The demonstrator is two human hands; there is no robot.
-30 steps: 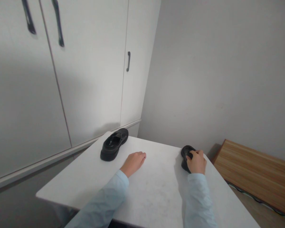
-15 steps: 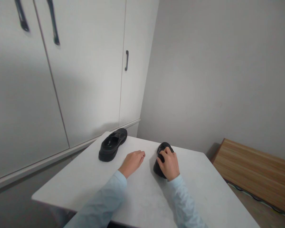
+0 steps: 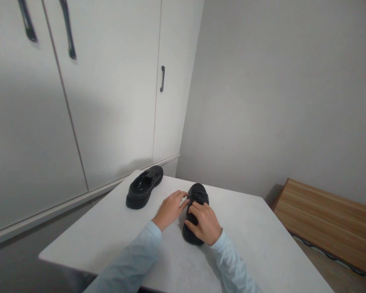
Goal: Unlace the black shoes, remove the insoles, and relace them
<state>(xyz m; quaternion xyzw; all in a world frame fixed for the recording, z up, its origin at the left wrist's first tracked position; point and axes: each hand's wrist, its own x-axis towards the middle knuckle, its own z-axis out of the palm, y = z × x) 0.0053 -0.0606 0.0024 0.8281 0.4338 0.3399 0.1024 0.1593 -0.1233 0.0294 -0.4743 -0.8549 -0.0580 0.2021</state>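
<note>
A black lace-up shoe point(image 3: 198, 196) rests on the white table point(image 3: 110, 240), its toe toward the far edge. My right hand point(image 3: 206, 221) lies over its opening and the lower laces, fingers bent and gripping it there. At the shoe's left side is my left hand point(image 3: 171, 208), thumb and fingers apart, the tips at the edge of the laced part. Whether those tips pinch a lace is too small to tell. A second black shoe point(image 3: 143, 187), a slip-on with a strap across it, sits at the table's far left corner.
White cabinet doors point(image 3: 116, 101) with dark handles stand behind the table on the left. A grey wall point(image 3: 277, 93) closes off the back and right. Low on the right is a wood-grain panel point(image 3: 329, 219), with a cable along its lower edge.
The lace-up shoe has come left and nearer to me with my right hand on it. My left hand has opened its fingers and now meets the shoe's side.
</note>
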